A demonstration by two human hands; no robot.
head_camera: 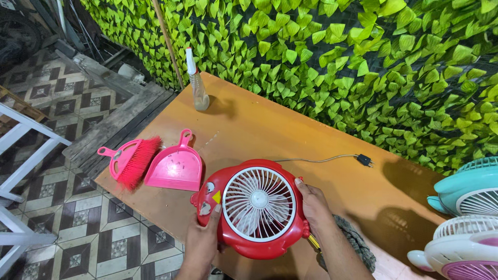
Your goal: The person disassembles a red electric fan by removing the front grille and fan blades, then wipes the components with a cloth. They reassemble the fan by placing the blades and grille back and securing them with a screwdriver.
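A small red table fan [258,209] with a white round grille faces up toward me, held over the near edge of an orange-brown table [270,135]. My left hand [203,238] grips its left side beside two knobs and a yellow triangle sticker. On the fan's right rim sits my right hand [313,203], fingers closed on the housing. The fan's grey cord runs right to a black plug [364,160] lying on the table.
A pink dustpan [176,165] and pink hand brush [130,162] lie at the table's left end. A spray bottle [197,83] stands at the far corner. A teal fan [467,187] and a white-and-pink fan [461,248] sit at right. Grey cloth [358,243] lies under my right forearm. Leaf wall behind.
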